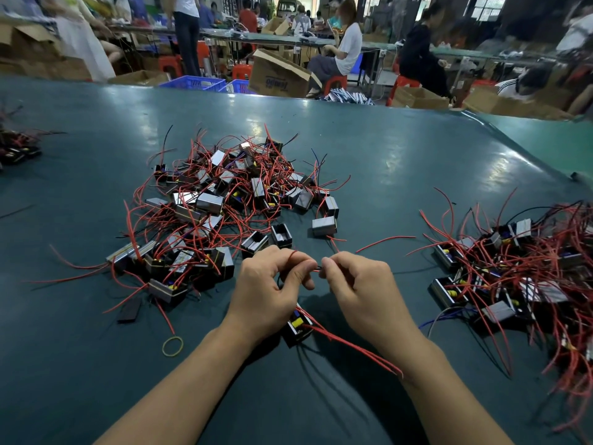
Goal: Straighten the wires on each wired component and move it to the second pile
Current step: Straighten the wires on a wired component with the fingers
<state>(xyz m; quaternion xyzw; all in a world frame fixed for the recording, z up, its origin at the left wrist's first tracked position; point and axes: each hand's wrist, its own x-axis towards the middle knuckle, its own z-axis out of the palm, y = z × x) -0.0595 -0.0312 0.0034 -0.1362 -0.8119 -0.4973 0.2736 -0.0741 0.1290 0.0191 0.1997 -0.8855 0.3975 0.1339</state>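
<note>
Grip: left hand point(268, 292) and right hand point(359, 289) are both pinching a thin dark wire point(317, 268) between curled fingertips, hands nearly touching
Component: the wired component point(297, 327) is hanging just below the left palm, beneath the pinch; its red wires point(356, 346) are trailing toward the right forearm
First pile: tangled components point(224, 200) are lying beyond the hands on the green table point(401, 162)
Second pile: components point(513, 268) are lying well to the right
Nearby: a rubber band point(172, 346) is lying left of the left forearm
</note>
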